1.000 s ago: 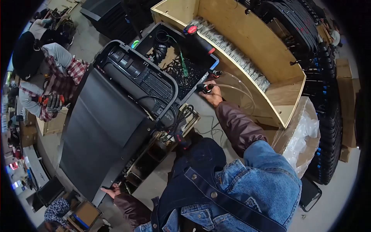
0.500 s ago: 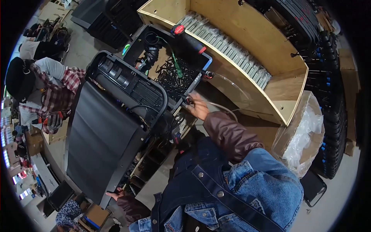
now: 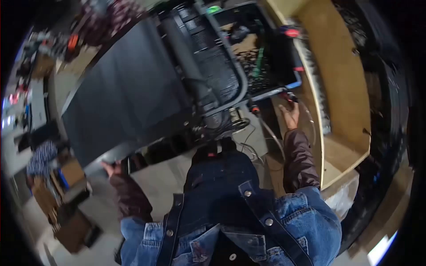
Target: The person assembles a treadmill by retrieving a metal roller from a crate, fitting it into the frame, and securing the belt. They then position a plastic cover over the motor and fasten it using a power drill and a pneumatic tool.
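Observation:
My left hand (image 3: 112, 169) is at the lower edge of a large black panel (image 3: 128, 97), its fingers partly hidden against the edge. My right hand (image 3: 290, 116) reaches up to a dark tool end with a red ring (image 3: 290, 96) near the corner of the black tray (image 3: 270, 91); blur hides how the fingers meet it. The tray holds many small black pieces and a green cable (image 3: 259, 62). Beside the panel lies a black frame (image 3: 242, 84). An orange-ringed hose fitting (image 3: 255, 109) hangs left of my right hand.
A long wooden crate (image 3: 339, 88) stands on the right, with wrapped parts inside. Black stacked parts (image 3: 390, 93) are beyond it. Hoses and cables (image 3: 239, 125) hang below the frame. Part of a person in a checked shirt (image 3: 126, 13) shows at the top left.
The view has turned and shifted, blurring the scene. My right hand has left the hose fitting at the tray corner and is now farther right by the tool end. My left hand remains at the panel's edge.

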